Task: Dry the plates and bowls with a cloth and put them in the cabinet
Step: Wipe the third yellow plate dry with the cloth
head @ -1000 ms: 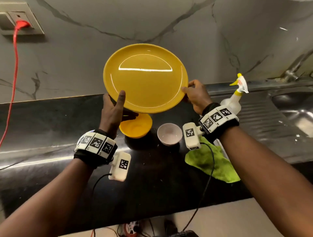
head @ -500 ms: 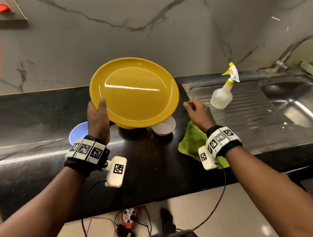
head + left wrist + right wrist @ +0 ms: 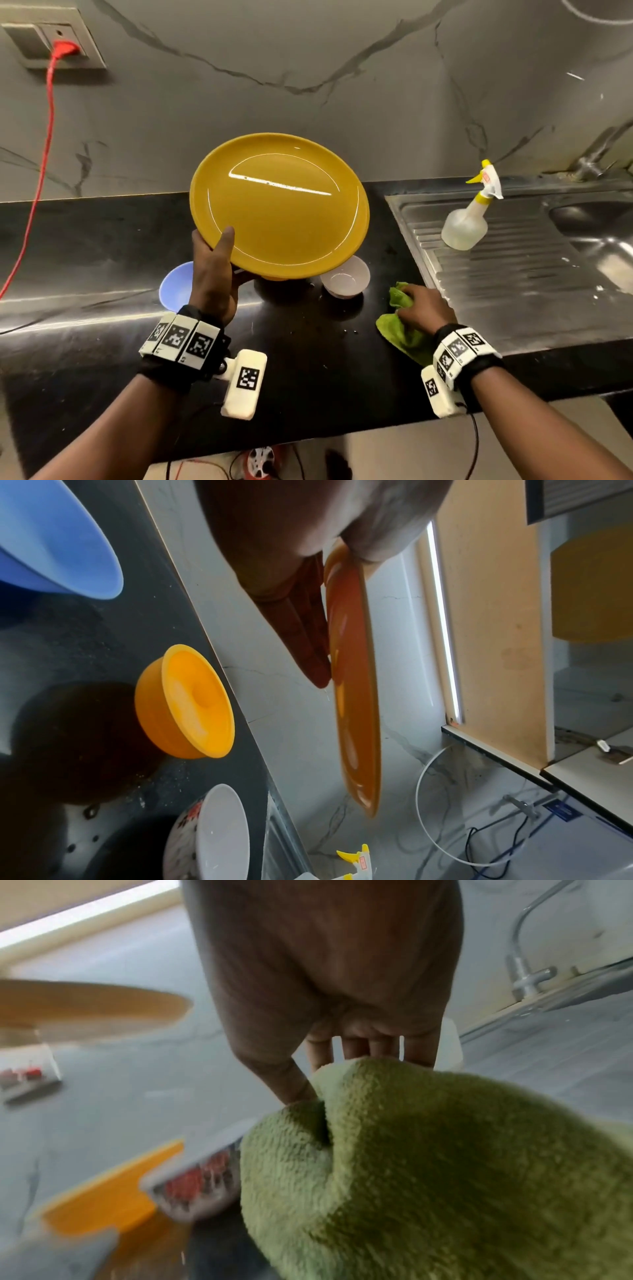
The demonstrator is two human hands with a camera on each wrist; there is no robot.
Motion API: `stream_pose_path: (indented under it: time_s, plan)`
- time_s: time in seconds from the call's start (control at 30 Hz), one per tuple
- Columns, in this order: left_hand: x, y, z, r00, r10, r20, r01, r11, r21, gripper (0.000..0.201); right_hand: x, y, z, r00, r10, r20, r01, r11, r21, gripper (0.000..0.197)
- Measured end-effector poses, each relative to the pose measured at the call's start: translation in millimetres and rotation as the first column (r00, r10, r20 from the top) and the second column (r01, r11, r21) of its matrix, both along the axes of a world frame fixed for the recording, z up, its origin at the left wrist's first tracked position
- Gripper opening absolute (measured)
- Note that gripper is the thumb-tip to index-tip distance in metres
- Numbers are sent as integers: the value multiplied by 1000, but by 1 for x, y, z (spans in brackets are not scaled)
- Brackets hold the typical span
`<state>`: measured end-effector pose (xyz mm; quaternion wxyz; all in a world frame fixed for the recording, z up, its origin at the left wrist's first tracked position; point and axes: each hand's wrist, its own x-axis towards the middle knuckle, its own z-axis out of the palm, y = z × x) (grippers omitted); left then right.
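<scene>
A yellow plate is held tilted above the black counter. My left hand grips its lower left rim, thumb on the face and fingers behind it. The left wrist view shows the plate edge-on. My right hand is down on the green cloth beside the drainboard. Its thumb and fingers pinch a fold of the cloth. A blue bowl, a white bowl and a yellow bowl stand on the counter under the plate.
A spray bottle stands on the steel drainboard, with the sink basin and tap at the far right. A red cable hangs from the wall socket at the left. The marble wall is close behind.
My right hand let go of the plate's right rim and dropped onto the green cloth. The left hand alone now holds the plate, which has come lower.
</scene>
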<state>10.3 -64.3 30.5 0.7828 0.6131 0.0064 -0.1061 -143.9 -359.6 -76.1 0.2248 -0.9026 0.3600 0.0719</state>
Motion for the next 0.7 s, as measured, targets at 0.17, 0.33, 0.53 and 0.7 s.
stream_pose_path:
  time_s: [0.17, 0.33, 0.53, 0.7]
  plan:
    - [0, 9, 7, 1000, 19, 4, -19, 999, -42, 30, -6, -13, 50, 917, -86, 390, 65, 996, 67, 33]
    - [-2, 12, 11, 1000, 25, 14, -23, 984, -176, 48, 11, 25, 148, 615, 21, 788, -53, 998, 14, 34]
    - [-15, 10, 24, 999, -14, 43, 24, 973, -229, 60, 19, 126, 181, 446, 304, 842, -338, 928, -157, 42]
    - [-29, 12, 29, 984, -58, 170, 71, 995, -70, 32, 42, 189, 160, 422, 402, 813, -522, 841, -144, 44]
